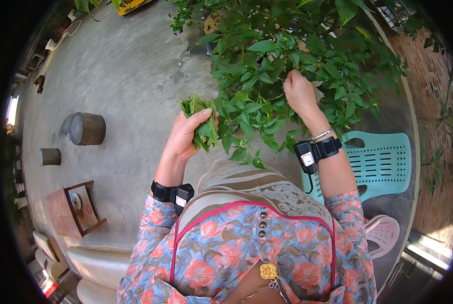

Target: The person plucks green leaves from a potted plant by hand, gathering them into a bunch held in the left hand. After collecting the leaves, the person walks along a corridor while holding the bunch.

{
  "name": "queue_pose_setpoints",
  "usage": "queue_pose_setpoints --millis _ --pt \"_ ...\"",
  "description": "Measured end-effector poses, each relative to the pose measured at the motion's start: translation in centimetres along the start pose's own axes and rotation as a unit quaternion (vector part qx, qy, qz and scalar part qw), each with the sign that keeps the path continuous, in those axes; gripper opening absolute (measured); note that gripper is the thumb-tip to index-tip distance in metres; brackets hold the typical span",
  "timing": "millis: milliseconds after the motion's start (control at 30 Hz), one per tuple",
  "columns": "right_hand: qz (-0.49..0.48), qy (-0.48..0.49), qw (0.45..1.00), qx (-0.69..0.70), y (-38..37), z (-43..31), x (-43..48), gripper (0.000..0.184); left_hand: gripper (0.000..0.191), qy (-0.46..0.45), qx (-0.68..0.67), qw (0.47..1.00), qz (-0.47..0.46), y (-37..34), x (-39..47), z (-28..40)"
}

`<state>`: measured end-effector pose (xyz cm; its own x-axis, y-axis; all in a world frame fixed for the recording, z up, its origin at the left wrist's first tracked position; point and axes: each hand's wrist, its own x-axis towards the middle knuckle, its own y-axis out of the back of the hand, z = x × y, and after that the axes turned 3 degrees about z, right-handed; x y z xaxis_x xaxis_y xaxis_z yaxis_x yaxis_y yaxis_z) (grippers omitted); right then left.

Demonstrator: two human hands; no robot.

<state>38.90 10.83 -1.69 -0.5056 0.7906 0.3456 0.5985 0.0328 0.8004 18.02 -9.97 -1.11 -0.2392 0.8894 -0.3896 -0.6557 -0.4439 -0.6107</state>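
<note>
My left hand (191, 131) is wrapped around a bunch of picked green leaves (204, 121), thumb across the front. The leaves stick out above and below the fist. Up and to the right, my right hand (301, 91) reaches into a bushy green plant (257, 76), probably a chilli pepper plant. Its fingers are curled in among the leaves; their tips are hidden, so what they pinch does not show. Leafy branches hang between the two hands and down over the patterned apron (249, 178).
A turquoise plastic chair (382, 163) stands right of my right forearm, with a pink plastic seat (384, 235) below it. A brick wall (427, 114) runs along the right. On the concrete floor (143, 76) at left are two round stools (87, 128) and a small wooden table (61, 212).
</note>
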Motion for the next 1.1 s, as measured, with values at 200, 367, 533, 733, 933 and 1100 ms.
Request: queue_pose_setpoints --millis 200,367,533,733,933,1100 --pt "0.024 -0.012 0.999 0.016 -0.2 -0.6 -0.4 0.018 0.023 0.001 0.044 0.999 0.002 -0.7 0.2 0.9" --pt "-0.129 -0.025 0.989 -0.067 0.5 -0.5 -0.5 0.015 0.029 0.004 0.111 0.993 -0.044 -2.0 0.6 1.3" --pt "-0.05 -0.005 0.999 -0.006 1.0 -1.4 -0.4 0.016 0.028 0.051 0.124 0.984 -0.113 -2.5 1.7 0.8" --pt "-0.028 -0.22 0.906 0.362 1.6 -3.1 1.0 0.019 0.031 0.044 0.116 0.985 -0.123 -2.6 1.9 0.1" --pt "-0.085 -0.271 0.845 0.454 1.6 -3.8 2.9 0.016 0.034 0.053 0.121 0.983 -0.13 -2.8 1.7 -0.5" --pt "-0.121 -0.429 0.629 0.637 -0.1 -4.0 4.2 0.017 0.036 0.061 0.11 0.982 -0.14 -2.1 1.5 -0.5"
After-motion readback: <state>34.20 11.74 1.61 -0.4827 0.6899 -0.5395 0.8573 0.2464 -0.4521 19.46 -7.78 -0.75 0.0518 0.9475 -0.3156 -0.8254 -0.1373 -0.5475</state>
